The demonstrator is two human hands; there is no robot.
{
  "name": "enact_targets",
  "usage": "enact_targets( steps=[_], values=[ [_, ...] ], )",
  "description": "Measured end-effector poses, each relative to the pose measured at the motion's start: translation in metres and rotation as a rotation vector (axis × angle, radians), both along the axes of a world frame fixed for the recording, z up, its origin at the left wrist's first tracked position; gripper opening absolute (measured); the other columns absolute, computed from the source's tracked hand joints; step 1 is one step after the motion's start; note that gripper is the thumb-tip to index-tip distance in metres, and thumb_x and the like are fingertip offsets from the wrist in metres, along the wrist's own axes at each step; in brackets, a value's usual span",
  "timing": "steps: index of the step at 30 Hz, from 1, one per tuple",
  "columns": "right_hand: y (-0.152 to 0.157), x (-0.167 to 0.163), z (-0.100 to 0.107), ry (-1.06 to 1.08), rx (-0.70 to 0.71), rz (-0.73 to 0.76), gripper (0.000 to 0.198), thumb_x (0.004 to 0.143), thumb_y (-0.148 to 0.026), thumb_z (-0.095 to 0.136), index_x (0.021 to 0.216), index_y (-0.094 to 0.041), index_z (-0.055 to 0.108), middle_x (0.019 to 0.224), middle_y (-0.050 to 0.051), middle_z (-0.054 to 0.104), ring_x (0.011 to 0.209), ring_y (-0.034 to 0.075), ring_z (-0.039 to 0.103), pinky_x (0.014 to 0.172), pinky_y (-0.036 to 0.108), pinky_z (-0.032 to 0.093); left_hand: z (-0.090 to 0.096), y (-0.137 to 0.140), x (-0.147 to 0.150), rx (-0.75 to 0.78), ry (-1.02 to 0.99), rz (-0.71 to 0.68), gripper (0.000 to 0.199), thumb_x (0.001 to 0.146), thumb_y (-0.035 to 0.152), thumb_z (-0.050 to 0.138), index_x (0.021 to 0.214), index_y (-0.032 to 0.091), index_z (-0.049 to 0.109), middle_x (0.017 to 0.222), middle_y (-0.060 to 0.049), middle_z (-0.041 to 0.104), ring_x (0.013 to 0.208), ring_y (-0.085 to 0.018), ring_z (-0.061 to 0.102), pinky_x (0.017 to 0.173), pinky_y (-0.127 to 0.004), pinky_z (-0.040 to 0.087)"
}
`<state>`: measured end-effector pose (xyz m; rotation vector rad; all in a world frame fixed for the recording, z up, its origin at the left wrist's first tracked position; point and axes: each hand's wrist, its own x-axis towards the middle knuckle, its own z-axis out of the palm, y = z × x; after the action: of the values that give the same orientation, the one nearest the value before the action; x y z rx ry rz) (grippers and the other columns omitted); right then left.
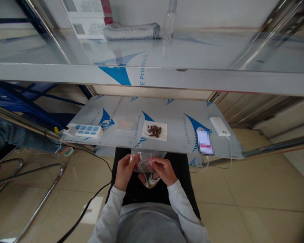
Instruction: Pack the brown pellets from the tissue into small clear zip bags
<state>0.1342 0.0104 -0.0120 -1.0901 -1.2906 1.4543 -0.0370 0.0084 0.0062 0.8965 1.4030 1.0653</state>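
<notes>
Pinching one clear plastic bag (145, 164) by its opposite sides, the left hand (125, 170) and the right hand (164, 170) hold it above the lap, just in front of the lower shelf (119, 106). Its contents, if any, cannot be made out. Beyond it, one white square sheet (163, 135) carries a heap of small brown pieces (155, 131), too many and too overlapped to count. Left of the sheet lies clear plastic (125, 125), so see-through that its number of layers cannot be told. One power strip (86, 130) lies farther left; to the right are one phone (204, 141), its screen blurred out, and one white device (220, 127) with a cable. Above, the upper shelf (197, 54) bears two stacked boxes (87, 27), cut off at the top, one folded cloth (133, 31) and one clear bottle (169, 23), its top also cut off
</notes>
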Motion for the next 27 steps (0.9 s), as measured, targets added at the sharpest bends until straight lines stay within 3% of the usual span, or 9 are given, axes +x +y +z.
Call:
enact_targets(
  steps=[3, 8, 11, 13, 16, 18, 20, 23, 27],
  values=[
    [0.002, -0.003, -0.001, 0.042, -0.087, 0.046, 0.032, 0.069, -0.041, 0.073, 0.093, -0.02, 0.075, 0.083, 0.005, 0.074, 0.081, 0.022, 0.068, 0.077, 0.034, 0.054, 0.001, -0.002, 0.001, 0.013, 0.035, -0.046, 0.044, 0.067, 0.055, 0.068, 0.061, 0.013, 0.057, 0.046, 0.005, 0.049, 0.041, -0.005, 0.04, 0.039, -0.017, 0.032],
    [0.009, 0.002, -0.004, 0.024, -0.138, 0.03, 0.046, 0.059, -0.039, 0.079, 0.099, -0.016, 0.074, 0.069, 0.001, 0.07, 0.063, 0.017, 0.063, 0.067, 0.031, 0.053, -0.004, 0.001, -0.01, -0.005, 0.215, -0.093, 0.046, 0.075, 0.058, 0.059, 0.068, 0.013, 0.063, 0.056, -0.001, 0.061, 0.048, -0.01, 0.052, 0.044, -0.021, 0.041],
    [0.016, 0.014, -0.001, -0.142, -0.032, 0.047, 0.044, 0.062, -0.035, 0.078, 0.101, -0.015, 0.073, 0.067, 0.001, 0.069, 0.06, 0.015, 0.06, 0.063, 0.028, 0.05, 0.0, 0.004, -0.015, 0.227, 0.509, -0.109, 0.049, 0.074, 0.057, 0.061, 0.098, 0.015, 0.065, 0.095, -0.011, 0.069, 0.088, -0.023, 0.065, 0.075, -0.036, 0.052],
    [0.022, 0.021, 0.006, -0.342, 0.097, 0.072, 0.038, 0.065, -0.029, 0.076, 0.101, -0.015, 0.073, 0.069, 0.002, 0.069, 0.062, 0.015, 0.059, 0.063, 0.027, 0.047, 0.005, 0.006, -0.009, 0.452, 0.721, -0.198, 0.077, 0.062, 0.056, 0.072, 0.125, 0.017, 0.051, 0.128, -0.015, 0.056, 0.119, -0.031, 0.051, 0.1, -0.048, 0.041],
    [0.031, 0.027, 0.021, -0.613, 0.275, 0.159, 0.027, 0.068, -0.017, 0.072, 0.094, -0.017, 0.074, 0.072, 0.003, 0.068, 0.065, 0.015, 0.059, 0.064, 0.025, 0.043, 0.009, 0.015, 0.012, 0.605, 0.84, -0.499, 0.108, 0.047, 0.053, 0.082, 0.137, 0.016, 0.036, 0.139, -0.018, 0.045, 0.129, -0.036, 0.04, 0.109, -0.053, 0.029],
    [0.036, 0.028, 0.031, -0.741, 0.344, 0.208, 0.018, 0.067, -0.012, 0.069, 0.085, -0.016, 0.073, 0.071, 0.002, 0.066, 0.066, 0.015, 0.057, 0.063, 0.025, 0.041, 0.007, 0.024, 0.03, 0.603, 0.814, -0.595, 0.097, 0.049, 0.045, 0.083, 0.132, 0.014, 0.041, 0.126, -0.017, 0.056, 0.119, -0.033, 0.05, 0.104, -0.049, 0.037],
    [0.04, 0.027, 0.039, -0.822, 0.379, 0.224, 0.011, 0.067, -0.011, 0.069, 0.077, -0.016, 0.071, 0.069, 0.001, 0.063, 0.065, 0.015, 0.056, 0.062, 0.025, 0.039, 0.001, 0.033, 0.044, 0.567, 0.762, -0.582, 0.07, 0.057, 0.031, 0.079, 0.118, 0.015, 0.05, 0.112, -0.013, 0.063, 0.105, -0.028, 0.058, 0.094, -0.043, 0.045],
    [0.047, 0.029, 0.041, -0.8, 0.399, 0.229, 0.007, 0.071, -0.016, 0.069, 0.078, -0.018, 0.071, 0.068, 0.0, 0.059, 0.063, 0.013, 0.054, 0.06, 0.023, 0.039, -0.009, 0.042, 0.054, 0.515, 0.659, -0.476, 0.042, 0.061, 0.018, 0.071, 0.099, 0.018, 0.053, 0.095, -0.007, 0.065, 0.089, -0.022, 0.063, 0.08, -0.034, 0.05],
    [0.076, 0.042, 0.022, -0.629, 0.4, 0.085, 0.013, 0.082, -0.024, 0.061, 0.088, -0.019, 0.071, 0.08, 0.003, 0.063, 0.07, 0.012, 0.059, 0.065, 0.023, 0.046, -0.021, 0.041, 0.051, 0.437, 0.595, -0.28, 0.025, 0.069, 0.026, 0.067, 0.087, 0.019, 0.051, 0.076, 0.0, 0.062, 0.069, -0.016, 0.062, 0.067, -0.027, 0.048]
  ],
)
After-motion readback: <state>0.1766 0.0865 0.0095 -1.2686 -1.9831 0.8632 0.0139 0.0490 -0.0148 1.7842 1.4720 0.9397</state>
